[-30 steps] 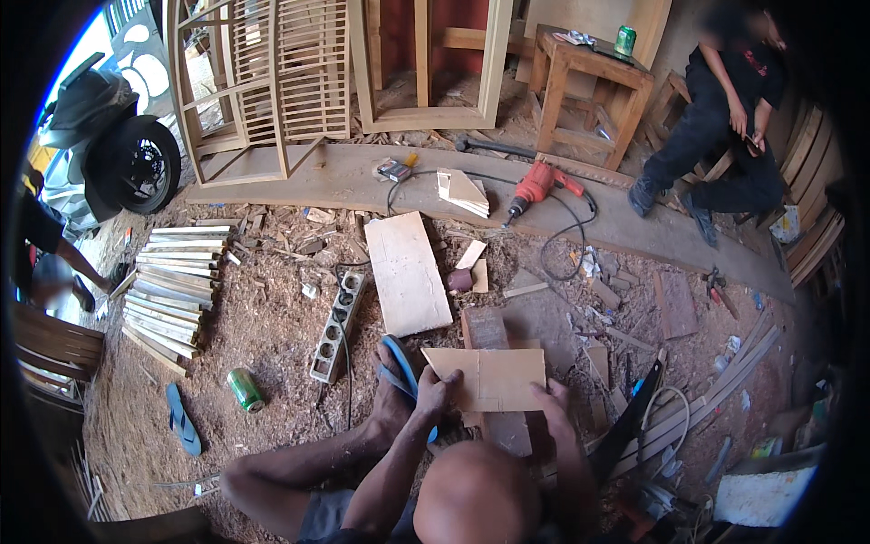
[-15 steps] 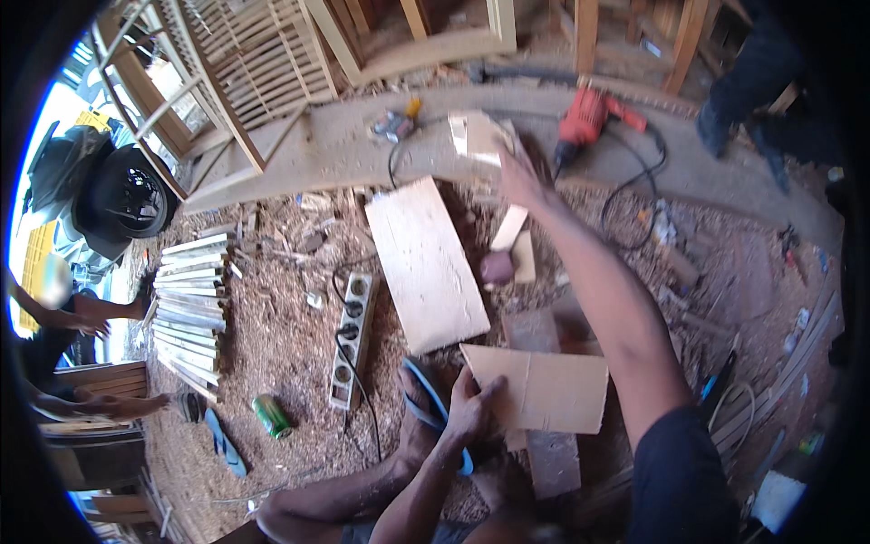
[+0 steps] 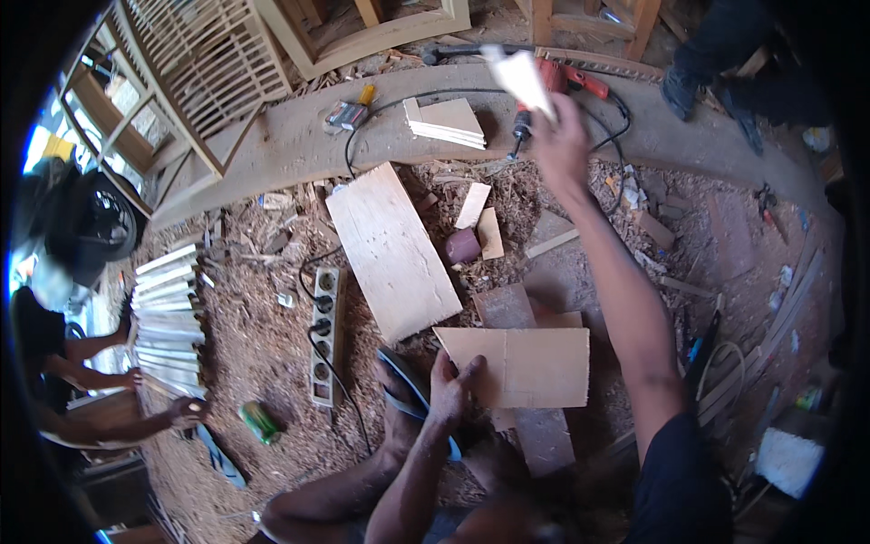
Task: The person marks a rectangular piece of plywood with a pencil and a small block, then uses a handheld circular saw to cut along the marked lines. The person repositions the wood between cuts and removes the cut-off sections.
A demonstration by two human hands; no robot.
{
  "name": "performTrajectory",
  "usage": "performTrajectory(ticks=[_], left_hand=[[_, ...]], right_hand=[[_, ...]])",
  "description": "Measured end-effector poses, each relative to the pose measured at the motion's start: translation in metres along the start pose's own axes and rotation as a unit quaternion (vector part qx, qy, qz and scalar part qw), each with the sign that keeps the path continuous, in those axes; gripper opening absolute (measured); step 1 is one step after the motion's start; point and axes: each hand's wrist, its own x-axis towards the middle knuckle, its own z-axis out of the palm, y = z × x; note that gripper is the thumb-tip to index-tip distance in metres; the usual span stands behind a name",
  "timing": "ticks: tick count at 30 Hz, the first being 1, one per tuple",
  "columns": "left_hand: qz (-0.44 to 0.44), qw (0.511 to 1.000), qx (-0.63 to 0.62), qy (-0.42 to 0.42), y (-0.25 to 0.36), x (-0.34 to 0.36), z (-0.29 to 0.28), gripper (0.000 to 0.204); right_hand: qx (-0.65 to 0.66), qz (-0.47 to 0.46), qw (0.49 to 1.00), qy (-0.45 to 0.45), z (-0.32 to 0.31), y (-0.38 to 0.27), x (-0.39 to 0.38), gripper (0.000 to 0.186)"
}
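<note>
My left hand (image 3: 450, 385) grips the left end of a flat plywood piece (image 3: 544, 367), thumb on top, over my lap. Stretched far forward, my right hand (image 3: 562, 150) holds a small pale wood piece (image 3: 518, 80), blurred by motion. That piece is in front of a red power drill (image 3: 589, 83) and partly hides it. To its left a small stack of cut plywood pieces (image 3: 446, 120) lies on a long plank (image 3: 272, 145). A larger plywood board (image 3: 394, 254) rests on the shavings ahead of my left hand.
A power strip (image 3: 328, 335) with plugged cords lies left of the board. A purple roll-like object (image 3: 462, 246) sits among offcuts. At left are a green can (image 3: 258, 423), a sandal (image 3: 220, 458) and wood strips (image 3: 169, 317), with another person's hand (image 3: 186, 412) close by.
My right hand has moved away from the plywood stack and now holds a small pale piece by the drill. My left hand still holds its plywood. The view has shifted slightly.
</note>
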Motion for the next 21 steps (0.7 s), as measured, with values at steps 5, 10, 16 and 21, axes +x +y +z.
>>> performTrajectory(ticks=[5,10,16,21], left_hand=[[0.011,0.999,-0.043,-0.005,-0.004,0.002,0.000,0.034],[0.034,0.999,-0.023,-0.020,-0.007,0.005,-0.003,0.036],[0.032,0.999,-0.007,-0.022,-0.007,0.006,-0.003,0.034],[0.026,0.999,0.006,-0.017,-0.004,0.007,-0.002,0.035]], right_hand=[[-0.043,0.038,0.998,-0.024,-0.185,-0.078,-0.122,0.047],[-0.260,0.292,0.891,-0.230,-0.280,-0.131,-0.212,0.021],[-0.115,0.471,0.823,-0.297,-0.294,-0.137,-0.215,0.035],[-0.304,0.237,0.746,-0.544,-0.268,-0.129,-0.143,0.019]])
